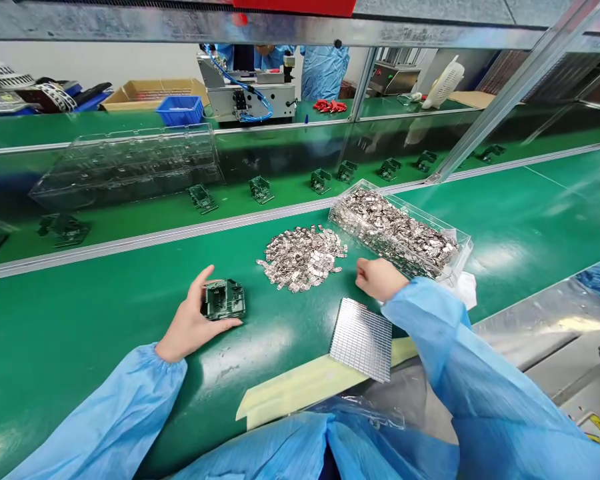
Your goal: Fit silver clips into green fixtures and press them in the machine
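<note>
My left hand (191, 324) is closed around a green circuit board assembly (225, 300), with the thumb along its near edge and the fingers at its far left side. My right hand (379, 279) is curled with its fingertips together, just right of a loose pile of small silvery metal parts (303, 257); whatever sits in those fingertips is hidden. Behind it stands a clear plastic box (463, 257) filled with similar metal parts. Below my right hand lies a silvery grid-patterned block (363, 340), resting partly on pale yellow tape (300, 393).
Beyond a metal rail (180, 233), several circuit board assemblies (261, 189) stand in a row on the green belt. A clear plastic tray (130, 163) lies at back left. A slanted metal post (510, 100) rises at right. People in blue gowns (325, 70) stand behind a machine (250, 93).
</note>
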Demonstrator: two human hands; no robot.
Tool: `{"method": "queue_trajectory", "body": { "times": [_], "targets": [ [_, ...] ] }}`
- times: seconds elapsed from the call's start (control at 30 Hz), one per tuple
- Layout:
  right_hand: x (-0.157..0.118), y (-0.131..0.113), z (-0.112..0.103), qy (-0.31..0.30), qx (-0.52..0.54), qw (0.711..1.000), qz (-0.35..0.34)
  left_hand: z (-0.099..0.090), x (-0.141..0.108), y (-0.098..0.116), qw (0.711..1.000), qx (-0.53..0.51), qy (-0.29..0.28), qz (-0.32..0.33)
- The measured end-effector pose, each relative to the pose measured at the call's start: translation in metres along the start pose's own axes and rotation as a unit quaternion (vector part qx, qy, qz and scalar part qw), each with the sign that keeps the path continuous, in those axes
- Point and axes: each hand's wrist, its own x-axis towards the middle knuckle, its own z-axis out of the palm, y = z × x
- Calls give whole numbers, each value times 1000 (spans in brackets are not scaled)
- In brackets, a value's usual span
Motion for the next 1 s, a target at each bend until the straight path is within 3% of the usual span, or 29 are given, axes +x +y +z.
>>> {"method": "queue_trajectory", "body": {
  "times": [0.1, 0.13, 0.23, 0.27, 0.33, 0.43, 0.5, 0.73, 1.0],
  "targets": [
    [-46, 18, 5, 75, 162, 984, 17, 26, -5, 26, 993, -115, 11, -10],
    [-65, 21, 9, 117, 275, 954, 20, 36, -6, 38, 987, -158, 6, -14],
    [-121, 15, 27, 189, 564, 804, 18, 70, -10, 76, 959, -283, -15, -27],
    [-136, 8, 35, 193, 603, 774, 23, 81, -11, 89, 946, -322, -36, -30],
    [-158, -9, 50, 217, 630, 745, 38, 100, -17, 113, 914, -391, -98, -35],
    [-172, -35, 70, 295, 610, 734, 52, 122, -27, 137, 870, -454, -186, -36],
    [-173, -46, 79, 336, 586, 735, 63, 130, -34, 143, 857, -470, -207, -33],
    [-166, -67, 94, 358, 530, 764, 89, 137, -43, 137, 877, -442, -188, -15],
    [-157, -77, 97, 374, 506, 772, 93, 138, -51, 133, 885, -419, -201, 16]
  ]
}}
